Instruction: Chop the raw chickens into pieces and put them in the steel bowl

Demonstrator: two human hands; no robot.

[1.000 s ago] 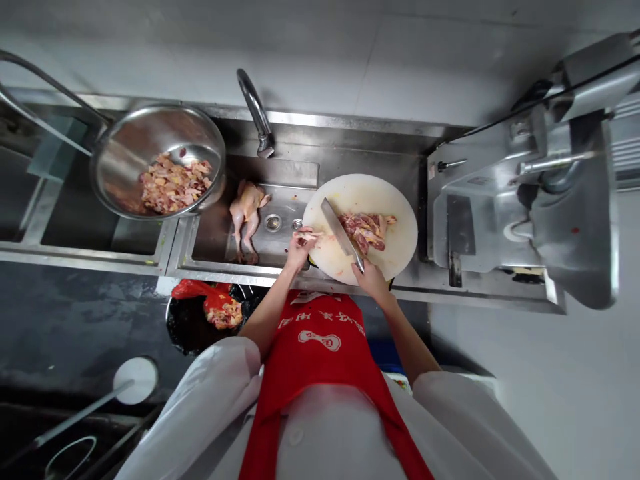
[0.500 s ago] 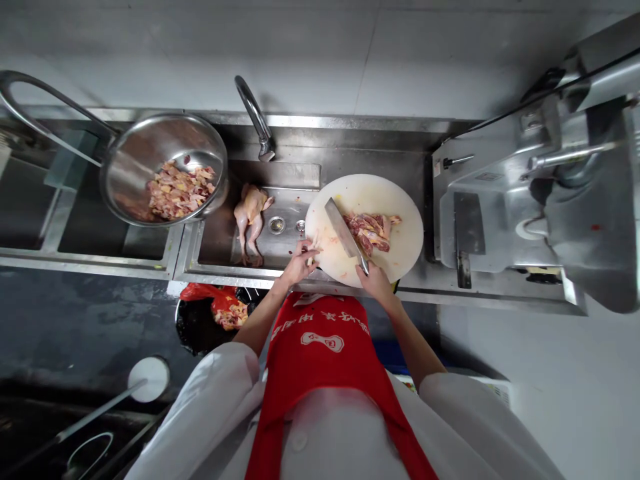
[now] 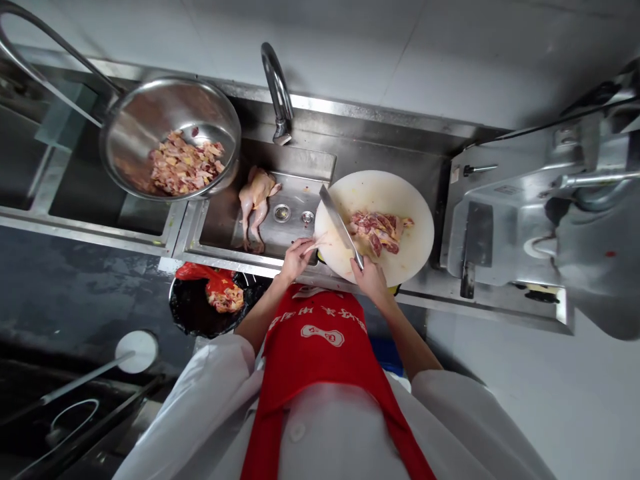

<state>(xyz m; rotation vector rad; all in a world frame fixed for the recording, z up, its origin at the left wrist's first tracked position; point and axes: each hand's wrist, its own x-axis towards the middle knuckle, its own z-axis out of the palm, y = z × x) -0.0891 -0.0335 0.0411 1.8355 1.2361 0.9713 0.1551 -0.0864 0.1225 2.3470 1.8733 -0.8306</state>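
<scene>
My right hand (image 3: pixel 369 275) is closed around the handle of a cleaver (image 3: pixel 341 225), whose wide blade lies slanted over the left part of a round white cutting board (image 3: pixel 420 250). To the right of the blade is a heap of cut raw meat (image 3: pixel 379 230). My left hand (image 3: pixel 296 259) pinches a thin, pale, bony-looking poultry piece (image 3: pixel 316 243) at the board's left edge. Its exact kind is too small to make out. Beyond that hand, a whole plucked chicken (image 3: pixel 256 203) lies in the steel sink (image 3: pixel 295 190).
A large steel pan (image 3: pixel 120 150) with chopped meat stands at the left, below a curved faucet (image 3: pixel 276 90). A metal slicing machine (image 3: pixel 505 220) stands to the right. On the floor is a black-lined bin (image 3: pixel 193 313) with scraps and a red bag (image 3: pixel 203 271).
The view has tilted and shifted. My left hand has drawn slightly left from the board, with the pale piece still in its fingers. The cleaver stays over the board in my right hand.
</scene>
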